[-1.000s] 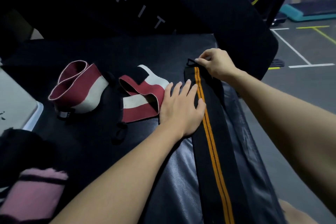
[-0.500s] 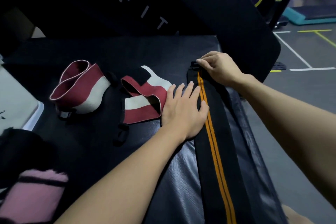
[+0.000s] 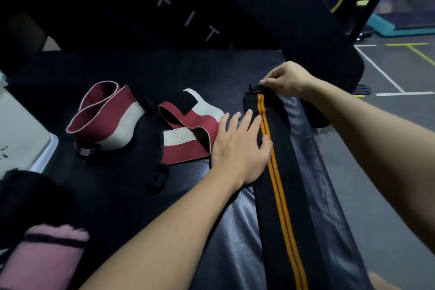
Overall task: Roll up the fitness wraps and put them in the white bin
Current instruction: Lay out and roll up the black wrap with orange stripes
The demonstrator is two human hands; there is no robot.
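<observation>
A long black wrap with orange stripes point(image 3: 280, 195) lies stretched along the right side of the black padded bench point(image 3: 131, 186), running toward me. My left hand point(image 3: 240, 146) presses flat on the wrap's left edge, fingers spread. At the wrap's far end my right hand point(image 3: 287, 80) pinches the end of the wrap. Two red-and-white wraps lie loosely coiled to the left: one point(image 3: 106, 115) farther left, one point(image 3: 188, 129) beside my left hand. The white bin point(image 3: 44, 153) shows only as a corner at the far left.
A pink and black item point(image 3: 44, 256) sits at the lower left. A slanted black pad with white letters point(image 3: 188, 16) rises behind the bench. Grey gym floor with painted lines point(image 3: 386, 73) lies to the right of the bench edge.
My right hand has lifted slightly and its fingers have closed into a pinch on the wrap's far end. My left hand stays pressed in the same spot.
</observation>
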